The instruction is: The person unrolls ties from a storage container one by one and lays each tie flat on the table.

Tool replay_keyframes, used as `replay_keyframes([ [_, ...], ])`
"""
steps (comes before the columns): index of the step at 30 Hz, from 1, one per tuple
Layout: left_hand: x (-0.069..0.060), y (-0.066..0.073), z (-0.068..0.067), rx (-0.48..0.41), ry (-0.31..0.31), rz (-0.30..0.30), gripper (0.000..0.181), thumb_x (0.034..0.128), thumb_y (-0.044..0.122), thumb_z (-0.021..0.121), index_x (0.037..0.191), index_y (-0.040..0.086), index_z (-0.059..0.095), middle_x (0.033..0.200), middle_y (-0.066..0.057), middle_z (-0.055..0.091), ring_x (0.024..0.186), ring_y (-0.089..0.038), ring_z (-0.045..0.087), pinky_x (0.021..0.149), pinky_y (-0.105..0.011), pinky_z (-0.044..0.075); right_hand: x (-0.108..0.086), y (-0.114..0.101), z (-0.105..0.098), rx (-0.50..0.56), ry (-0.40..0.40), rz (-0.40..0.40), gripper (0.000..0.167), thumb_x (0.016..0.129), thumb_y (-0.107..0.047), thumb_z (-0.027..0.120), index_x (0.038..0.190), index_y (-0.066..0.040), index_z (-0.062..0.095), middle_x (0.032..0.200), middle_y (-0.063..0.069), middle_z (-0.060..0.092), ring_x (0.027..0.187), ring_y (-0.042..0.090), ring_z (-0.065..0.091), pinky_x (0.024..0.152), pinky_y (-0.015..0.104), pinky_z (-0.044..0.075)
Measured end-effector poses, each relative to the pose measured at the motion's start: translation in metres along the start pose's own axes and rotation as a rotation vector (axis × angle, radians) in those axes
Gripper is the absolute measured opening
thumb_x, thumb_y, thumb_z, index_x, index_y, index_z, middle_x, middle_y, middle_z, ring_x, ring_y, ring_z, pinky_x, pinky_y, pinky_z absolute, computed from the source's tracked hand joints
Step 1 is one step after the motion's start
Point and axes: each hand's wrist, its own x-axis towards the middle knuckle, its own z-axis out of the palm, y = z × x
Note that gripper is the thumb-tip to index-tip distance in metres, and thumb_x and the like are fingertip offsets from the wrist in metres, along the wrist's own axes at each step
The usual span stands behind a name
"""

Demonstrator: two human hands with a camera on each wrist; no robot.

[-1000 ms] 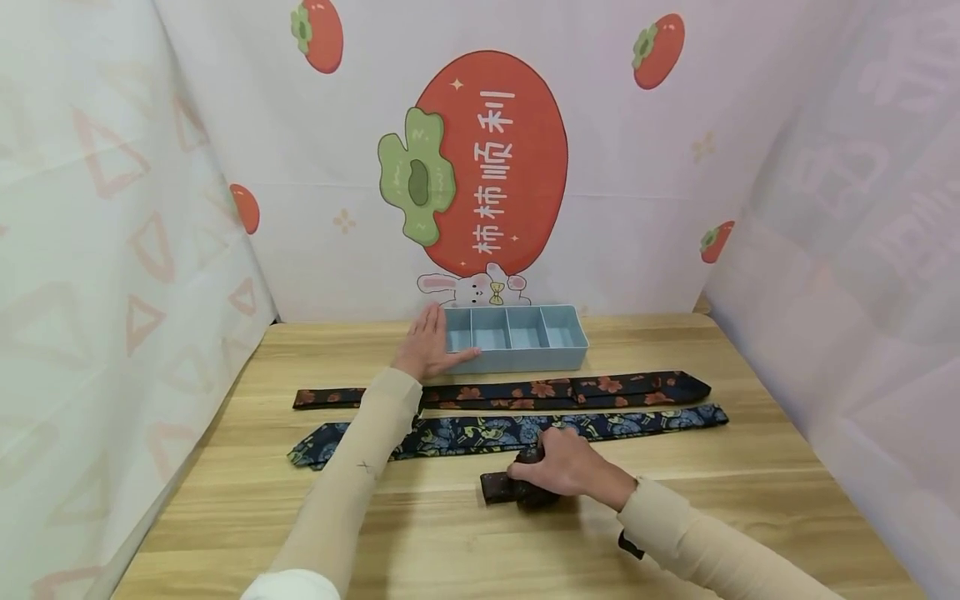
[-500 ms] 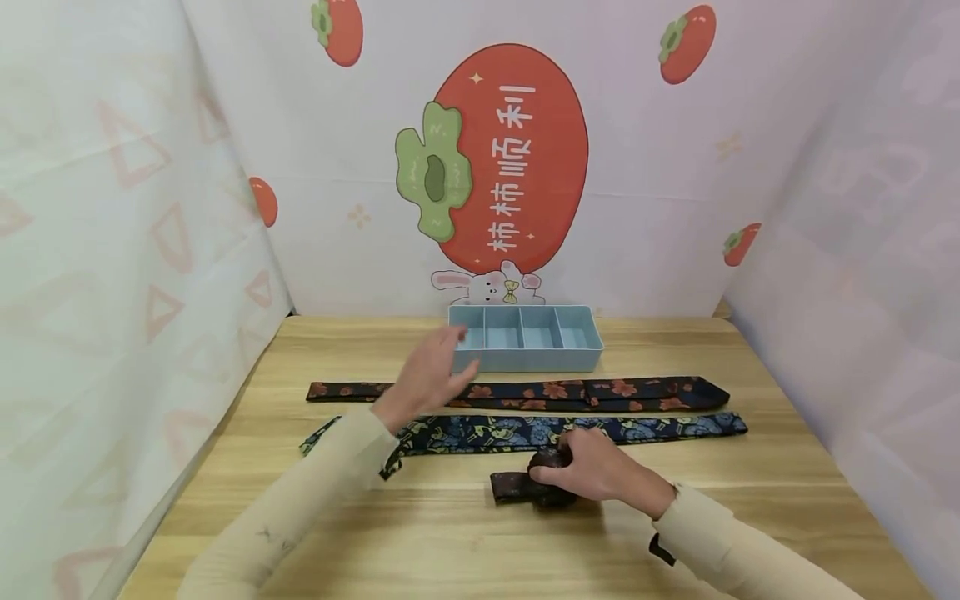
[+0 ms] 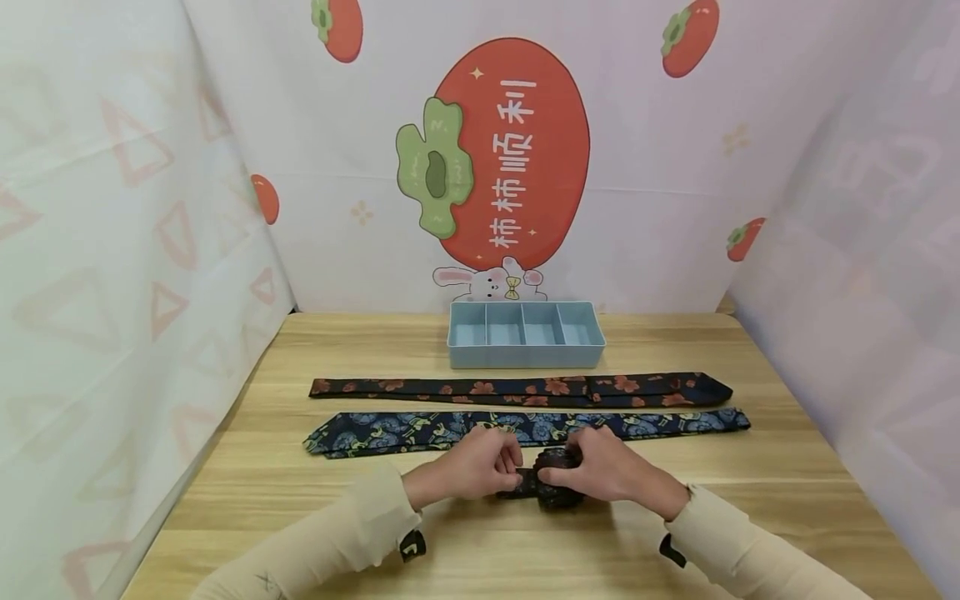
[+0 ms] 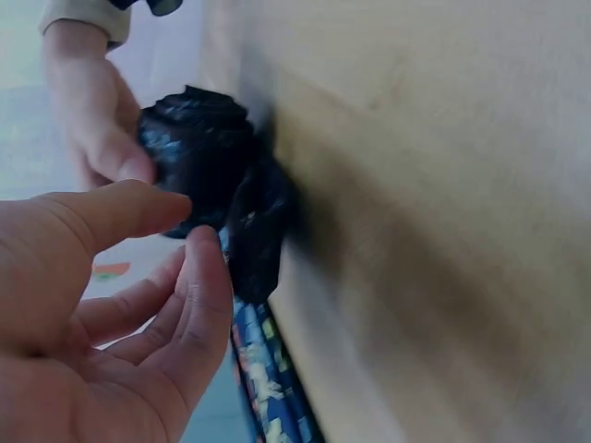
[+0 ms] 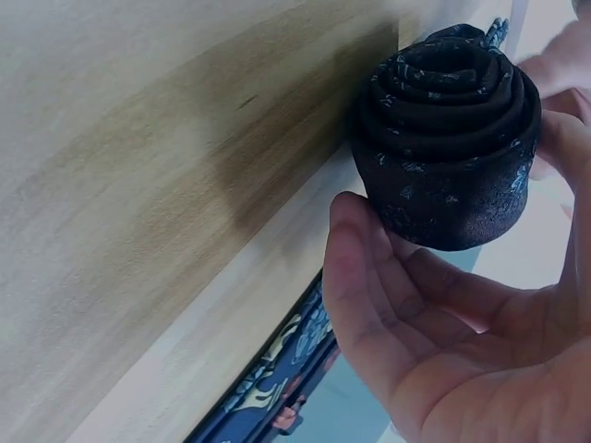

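A dark necktie (image 3: 556,479) is wound into a thick roll that stands on its edge, with a short loose tail (image 3: 525,483) at its left. My right hand (image 3: 618,475) grips the roll from the right, thumb on the near side and fingers at the far side. Layered coils of the roll (image 5: 452,138) face the right wrist view. At the tail is my left hand (image 3: 472,464); its thumb and forefinger are close together. In the left wrist view the tail (image 4: 259,235) lies just past those fingertips, with nothing seen between them.
Behind the roll a blue-patterned necktie (image 3: 427,429) lies straight across the wooden table (image 3: 465,550). Farther back lies a dark necktie with red flowers (image 3: 480,389). A light-blue box with several compartments (image 3: 525,358) stands near the back cloth (image 3: 637,167).
My left hand has left the side of the blue box and come down to the roll's tail. My right hand keeps holding the rolled necktie. The head view has shifted slightly.
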Motion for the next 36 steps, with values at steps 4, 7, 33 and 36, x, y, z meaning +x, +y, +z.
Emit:
replay_keyframes([
  [4, 0.000, -0.005, 0.009, 0.014, -0.012, -0.013, 0.011, 0.0917, 0.008, 0.080, 0.100, 0.007, 0.072, 0.087, 0.004, 0.071, 0.072, 0.005, 0.062, 0.071, -0.014, 0.055, -0.003, 0.003, -0.002, 0.012, 0.002, -0.019, 0.052, 0.089, -0.063, 0.076, 0.074, -0.016, 0.058, 0.057, -0.007, 0.044, 0.050, 0.008, 0.041, 0.052, 0.023, 0.031],
  [7, 0.000, -0.008, 0.013, 0.009, -0.019, -0.020, 0.013, 0.0903, 0.005, 0.081, 0.100, 0.007, 0.072, 0.088, 0.002, 0.071, 0.073, 0.005, 0.061, 0.071, -0.014, 0.055, -0.007, 0.006, -0.005, 0.017, 0.003, -0.015, 0.050, 0.088, -0.062, 0.076, 0.077, -0.016, 0.061, 0.059, -0.007, 0.045, 0.052, 0.008, 0.041, 0.053, 0.023, 0.031],
  [33, 0.004, -0.015, 0.017, -0.006, -0.028, 0.007, 0.015, 0.0891, 0.003, 0.082, 0.097, 0.010, 0.072, 0.086, 0.004, 0.071, 0.073, 0.005, 0.062, 0.070, -0.014, 0.056, -0.021, 0.023, -0.044, 0.082, 0.050, -0.109, 0.034, 0.094, -0.037, 0.080, 0.106, -0.005, 0.074, 0.088, -0.004, 0.071, 0.076, 0.005, 0.065, 0.070, 0.023, 0.056],
  [36, 0.004, -0.016, 0.016, 0.000, -0.026, 0.009, 0.015, 0.0886, 0.003, 0.082, 0.096, 0.010, 0.071, 0.086, 0.005, 0.070, 0.073, 0.005, 0.061, 0.070, -0.014, 0.056, -0.013, 0.008, -0.044, 0.063, 0.062, -0.192, 0.029, 0.094, -0.030, 0.081, 0.106, -0.005, 0.074, 0.087, -0.006, 0.071, 0.076, 0.001, 0.065, 0.071, 0.021, 0.057],
])
